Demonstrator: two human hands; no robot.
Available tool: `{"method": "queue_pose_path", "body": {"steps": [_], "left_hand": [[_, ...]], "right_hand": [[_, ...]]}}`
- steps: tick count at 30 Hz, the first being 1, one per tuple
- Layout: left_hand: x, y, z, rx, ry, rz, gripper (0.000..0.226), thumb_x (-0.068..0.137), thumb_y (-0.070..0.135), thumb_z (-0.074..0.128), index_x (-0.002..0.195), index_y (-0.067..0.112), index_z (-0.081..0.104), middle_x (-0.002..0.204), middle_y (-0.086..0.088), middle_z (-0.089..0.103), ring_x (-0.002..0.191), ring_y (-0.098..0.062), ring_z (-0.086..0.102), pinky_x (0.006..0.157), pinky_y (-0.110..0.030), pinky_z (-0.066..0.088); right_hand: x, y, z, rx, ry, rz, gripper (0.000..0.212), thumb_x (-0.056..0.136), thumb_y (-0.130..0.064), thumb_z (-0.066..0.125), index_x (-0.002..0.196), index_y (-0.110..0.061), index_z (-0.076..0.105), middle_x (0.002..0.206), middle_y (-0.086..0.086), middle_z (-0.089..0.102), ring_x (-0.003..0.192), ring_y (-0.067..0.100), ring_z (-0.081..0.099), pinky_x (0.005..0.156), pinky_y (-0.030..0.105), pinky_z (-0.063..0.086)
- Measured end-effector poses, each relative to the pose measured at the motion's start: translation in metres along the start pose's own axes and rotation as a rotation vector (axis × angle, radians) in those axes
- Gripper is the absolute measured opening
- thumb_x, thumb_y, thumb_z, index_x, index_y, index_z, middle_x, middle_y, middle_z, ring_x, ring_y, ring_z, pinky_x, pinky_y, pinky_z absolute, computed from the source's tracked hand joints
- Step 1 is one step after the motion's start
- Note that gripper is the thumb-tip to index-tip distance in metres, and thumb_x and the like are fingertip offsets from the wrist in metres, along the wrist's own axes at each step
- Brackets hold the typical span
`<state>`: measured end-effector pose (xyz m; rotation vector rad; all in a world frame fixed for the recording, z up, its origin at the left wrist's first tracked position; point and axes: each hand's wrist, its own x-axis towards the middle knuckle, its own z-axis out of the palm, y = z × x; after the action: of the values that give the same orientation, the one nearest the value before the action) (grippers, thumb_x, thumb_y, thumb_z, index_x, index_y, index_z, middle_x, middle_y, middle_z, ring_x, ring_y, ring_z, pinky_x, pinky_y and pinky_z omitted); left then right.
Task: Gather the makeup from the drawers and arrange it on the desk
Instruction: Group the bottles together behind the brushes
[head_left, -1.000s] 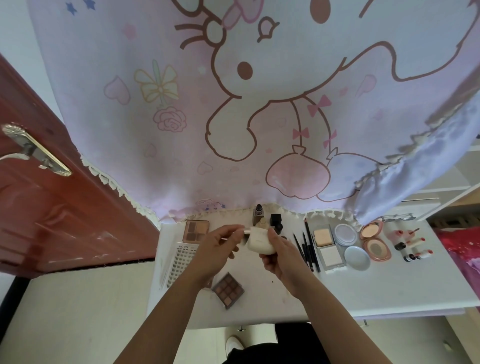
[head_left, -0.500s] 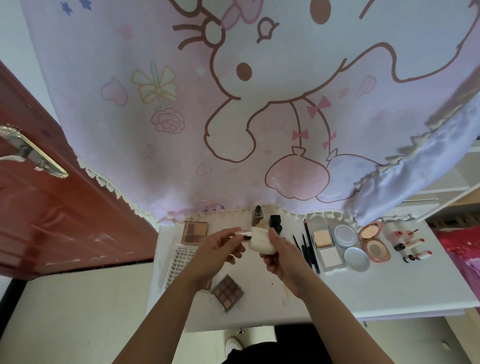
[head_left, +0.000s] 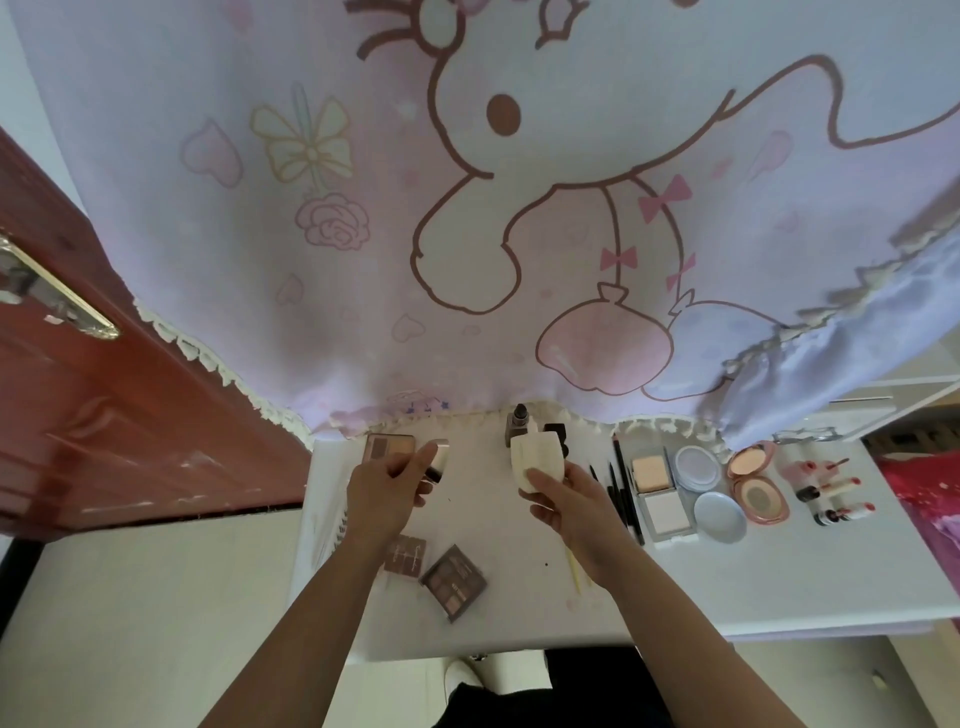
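White worktop (head_left: 498, 597) below a cartoon curtain (head_left: 363, 260): right hand (head_left: 571, 499) grips the cream bottle (head_left: 537, 457); left of the bottle, apart, left hand (head_left: 382, 493) pinches a shiny cap (head_left: 439, 460).

Inspector: Rear wall?
Surveyor: Covered by a pink cartoon-print curtain (head_left: 519, 234), fringed hem, softly lit.
Inspector: Left side?
Surveyor: Red-brown door (head_left: 104, 415), brass handle (head_left: 57, 296). Pale floor (head_left: 156, 597) beneath the white desk (head_left: 779, 587).

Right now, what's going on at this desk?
A person stands at a white desk spread with makeup. The right hand holds a cream bottle above it; the left hand pinches a small shiny cap, apart from the bottle. Eyeshadow palettes, pencils, compacts and lipsticks already lie on the desk.
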<state>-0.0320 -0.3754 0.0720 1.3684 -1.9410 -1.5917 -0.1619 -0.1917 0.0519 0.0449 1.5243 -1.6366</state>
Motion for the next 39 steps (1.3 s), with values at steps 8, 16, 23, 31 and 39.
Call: {"method": "queue_pose_path", "body": {"steps": [8, 16, 23, 31, 39], "left_hand": [[0.017, -0.032, 0.011, 0.042, 0.004, -0.055, 0.007, 0.091, 0.019, 0.067, 0.087, 0.018, 0.073, 0.074, -0.004, 0.074, 0.071, -0.020, 0.073, 0.058, -0.008, 0.050], [0.054, -0.065, 0.023, 0.270, -0.038, -0.130, 0.016, 0.088, 0.031, 0.064, 0.077, 0.028, 0.074, 0.067, 0.007, 0.073, 0.067, -0.007, 0.071, 0.077, -0.028, 0.055], [0.085, -0.081, 0.043, 0.361, -0.066, -0.153, 0.024, 0.084, 0.041, 0.067, 0.072, 0.020, 0.072, 0.060, 0.007, 0.070, 0.062, -0.007, 0.068, 0.074, -0.031, 0.056], [0.101, -0.091, 0.062, 0.398, -0.092, -0.130, 0.035, 0.083, 0.049, 0.070, 0.093, 0.016, 0.068, 0.074, 0.004, 0.072, 0.075, -0.013, 0.070, 0.074, -0.033, 0.056], [0.111, -0.091, 0.071, 0.192, -0.098, -0.195, 0.019, 0.088, 0.045, 0.067, 0.086, 0.026, 0.066, 0.074, 0.007, 0.073, 0.075, -0.013, 0.072, 0.081, -0.041, 0.060]], "right_hand": [[0.048, 0.046, 0.033, -0.565, 0.211, -0.091, 0.036, 0.083, -0.032, 0.076, 0.114, -0.029, 0.058, 0.103, -0.011, 0.068, 0.089, 0.007, 0.066, 0.076, 0.028, 0.054], [0.083, 0.104, 0.044, -0.803, 0.402, -0.211, 0.038, 0.091, -0.033, 0.067, 0.127, -0.027, 0.057, 0.124, -0.006, 0.056, 0.107, 0.013, 0.057, 0.084, 0.024, 0.044], [0.090, 0.108, 0.043, -0.737, 0.525, -0.131, 0.035, 0.087, -0.041, 0.071, 0.119, -0.032, 0.061, 0.100, -0.013, 0.062, 0.091, 0.009, 0.060, 0.076, 0.024, 0.045], [0.089, 0.107, 0.043, -0.562, 0.460, -0.111, 0.043, 0.090, -0.027, 0.069, 0.128, -0.026, 0.050, 0.086, -0.015, 0.067, 0.078, -0.007, 0.063, 0.067, 0.006, 0.045], [0.105, 0.100, 0.047, -0.510, 0.513, -0.083, 0.029, 0.092, -0.034, 0.069, 0.117, -0.022, 0.061, 0.089, -0.014, 0.071, 0.079, -0.011, 0.061, 0.066, 0.000, 0.041]]}}
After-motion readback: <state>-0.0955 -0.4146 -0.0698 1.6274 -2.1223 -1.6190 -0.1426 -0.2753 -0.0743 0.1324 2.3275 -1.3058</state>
